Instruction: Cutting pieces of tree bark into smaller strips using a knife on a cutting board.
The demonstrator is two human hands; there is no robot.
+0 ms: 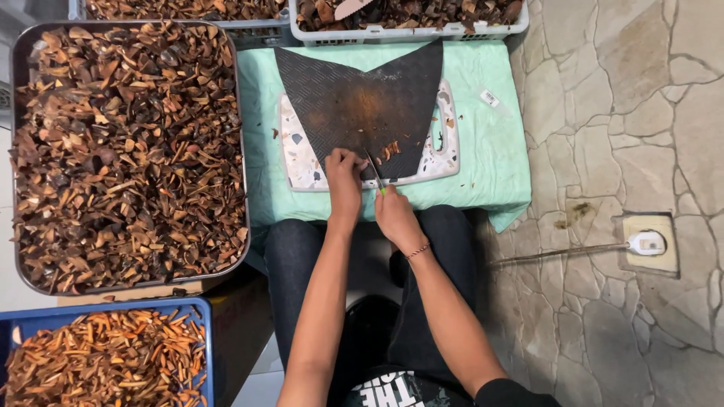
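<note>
Thin-bladed knife [375,170] sits on dark ribbed rubber mat [362,105], right hand [394,213] clenched round its handle. Left hand [343,175] just beside blade, fingers curled down pressing something I can't make out. Orange-brown cut slivers [389,150] beside blade. Big metal tray of brown shell bits [18,151] left of mat.

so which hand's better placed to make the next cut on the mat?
Right, probably. The right hand already grips the knife, blade over the black mat. The left hand presses down on the mat beside the blade; the piece under it is hidden.
</note>
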